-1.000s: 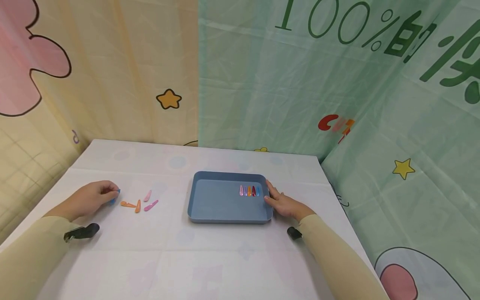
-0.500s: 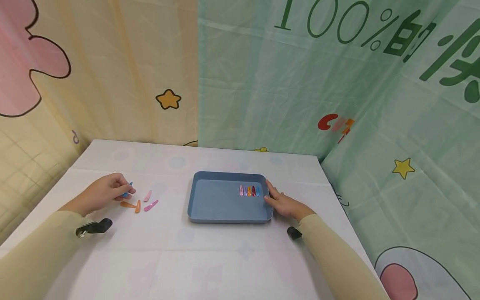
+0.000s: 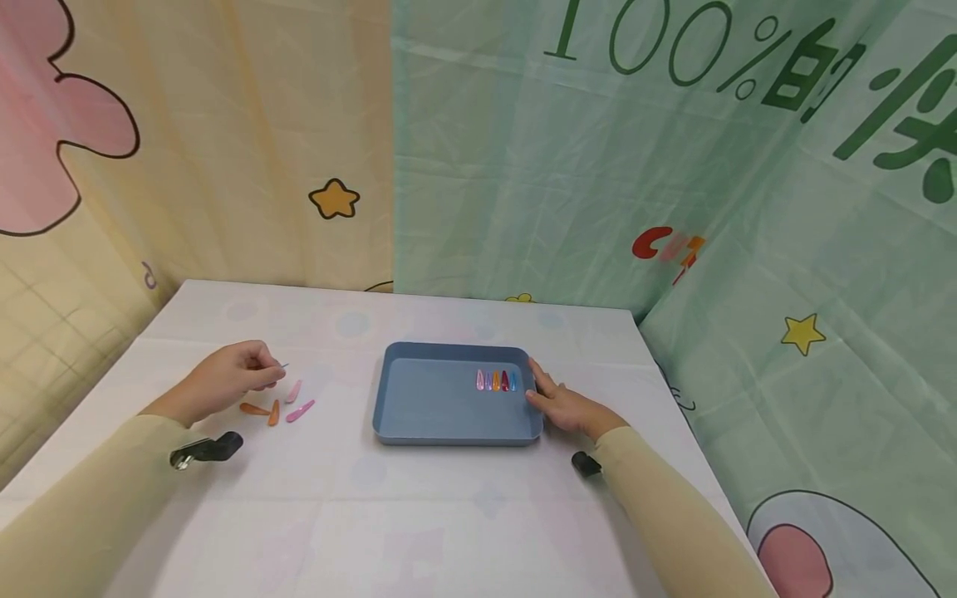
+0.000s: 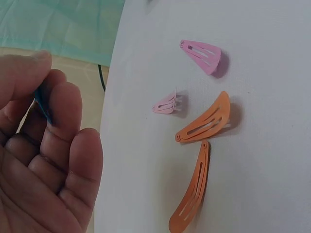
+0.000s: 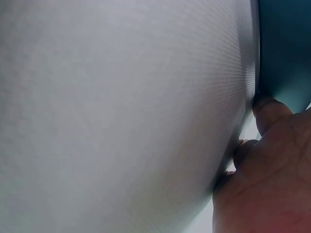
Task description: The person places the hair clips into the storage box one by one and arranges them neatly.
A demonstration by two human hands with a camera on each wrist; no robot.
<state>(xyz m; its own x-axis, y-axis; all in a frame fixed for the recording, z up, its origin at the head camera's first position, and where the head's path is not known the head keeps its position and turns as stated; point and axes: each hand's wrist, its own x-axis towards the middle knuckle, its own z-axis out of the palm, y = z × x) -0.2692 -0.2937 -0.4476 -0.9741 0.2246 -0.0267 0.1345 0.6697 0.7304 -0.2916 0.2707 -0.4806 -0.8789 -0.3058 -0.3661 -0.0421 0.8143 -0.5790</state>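
Observation:
My left hand (image 3: 238, 375) pinches a small blue snap hair clip (image 4: 43, 106) between thumb and fingertips, above the table's left side. Most of that clip is hidden by the fingers. Just below it lie two orange hair clips (image 4: 204, 119), a magenta-pink one (image 4: 204, 56) and a pale pink one (image 4: 165, 103). A blue-grey tray (image 3: 441, 419) stands in the middle. Inside it, near the right end, several hair clips (image 3: 497, 380) stand in a row: pink, purple, orange, red and blue. My right hand (image 3: 571, 409) rests against the tray's right side with its fingers extended, touching the rim.
A white patterned cloth covers the table (image 3: 419, 523). Fabric curtains (image 3: 508, 166) with printed figures rise behind it and along both sides. A black camera mount (image 3: 209, 450) sits at the left wrist, another (image 3: 586, 463) at the right.
My left hand has lifted the blue hair clip and carried it rightward and away, past the orange clips. My right hand and the tray have stayed in place.

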